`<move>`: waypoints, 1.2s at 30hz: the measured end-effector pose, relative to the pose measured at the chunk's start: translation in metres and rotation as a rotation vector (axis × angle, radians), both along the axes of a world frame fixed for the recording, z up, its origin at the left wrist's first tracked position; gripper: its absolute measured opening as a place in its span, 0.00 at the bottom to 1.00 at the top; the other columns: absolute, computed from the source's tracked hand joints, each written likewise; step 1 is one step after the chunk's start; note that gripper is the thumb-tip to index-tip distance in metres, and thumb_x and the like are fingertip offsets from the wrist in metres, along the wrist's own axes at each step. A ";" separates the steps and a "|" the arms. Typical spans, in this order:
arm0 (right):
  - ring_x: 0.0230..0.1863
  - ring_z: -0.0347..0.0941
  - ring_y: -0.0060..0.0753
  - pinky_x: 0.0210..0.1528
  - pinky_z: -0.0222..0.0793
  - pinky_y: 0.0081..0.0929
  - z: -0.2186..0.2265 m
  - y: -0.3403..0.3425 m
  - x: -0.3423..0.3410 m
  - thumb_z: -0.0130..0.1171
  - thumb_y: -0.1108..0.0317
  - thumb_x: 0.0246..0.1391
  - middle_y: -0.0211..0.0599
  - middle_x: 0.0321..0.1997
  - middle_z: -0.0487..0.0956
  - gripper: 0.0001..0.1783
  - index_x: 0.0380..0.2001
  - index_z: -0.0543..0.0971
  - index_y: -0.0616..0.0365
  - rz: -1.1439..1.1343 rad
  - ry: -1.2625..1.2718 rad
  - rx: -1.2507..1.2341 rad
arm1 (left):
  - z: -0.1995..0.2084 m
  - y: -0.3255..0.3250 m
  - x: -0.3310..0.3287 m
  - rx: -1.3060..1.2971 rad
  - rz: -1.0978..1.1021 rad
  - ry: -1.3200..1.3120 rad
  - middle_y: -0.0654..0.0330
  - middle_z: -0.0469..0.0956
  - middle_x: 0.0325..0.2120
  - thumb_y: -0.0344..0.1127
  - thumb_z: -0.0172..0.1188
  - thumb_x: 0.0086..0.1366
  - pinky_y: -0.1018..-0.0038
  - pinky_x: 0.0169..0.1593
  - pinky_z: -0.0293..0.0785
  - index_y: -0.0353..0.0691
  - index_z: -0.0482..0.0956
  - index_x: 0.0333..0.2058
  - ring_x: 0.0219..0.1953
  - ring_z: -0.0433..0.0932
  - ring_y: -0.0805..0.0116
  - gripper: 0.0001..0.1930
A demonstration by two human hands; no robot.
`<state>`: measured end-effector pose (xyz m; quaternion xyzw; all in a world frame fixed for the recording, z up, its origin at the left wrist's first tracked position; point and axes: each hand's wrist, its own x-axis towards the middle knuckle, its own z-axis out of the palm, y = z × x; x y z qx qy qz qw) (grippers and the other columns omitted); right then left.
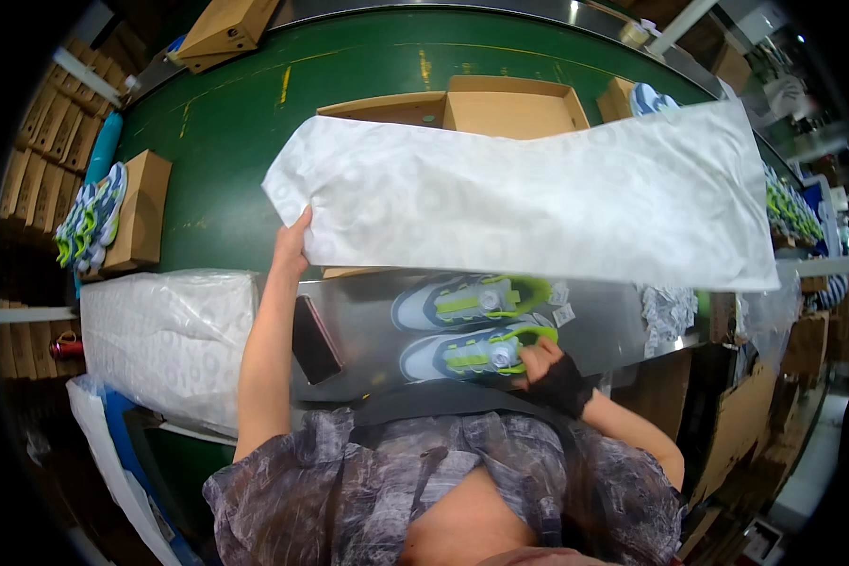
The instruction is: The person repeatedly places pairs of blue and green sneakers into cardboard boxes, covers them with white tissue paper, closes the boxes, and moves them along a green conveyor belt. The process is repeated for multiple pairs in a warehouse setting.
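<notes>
A wide sheet of white wrapping paper with a faint pattern spreads over the front of an open brown shoebox. At its lower left edge, my left hand pinches the paper. Two blue-grey and lime sneakers lie side by side on the metal table in front of me, toes to the left. My right hand, in a black fingerless glove, has its fingers closed at the heel opening of the nearer sneaker. The farther sneaker lies partly under the paper's lower edge. Paper tags are beside it.
A dark phone lies left of the sneakers. Further left is a plastic-wrapped stack of patterned paper. The green conveyor belt carries another box with sneakers against it. Crumpled paper lies at right.
</notes>
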<state>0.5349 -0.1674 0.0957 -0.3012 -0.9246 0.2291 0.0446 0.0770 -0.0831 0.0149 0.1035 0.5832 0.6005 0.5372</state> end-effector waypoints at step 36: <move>0.18 0.65 0.34 0.23 0.60 0.29 0.045 0.209 -0.254 0.54 0.66 0.48 0.38 0.16 0.68 0.08 0.27 0.68 0.56 -0.621 0.798 -0.061 | 0.047 -0.085 -0.091 -0.252 -0.013 0.478 0.55 0.76 0.31 0.39 0.54 0.58 0.75 0.32 0.71 0.24 0.72 0.38 0.30 0.76 0.70 0.19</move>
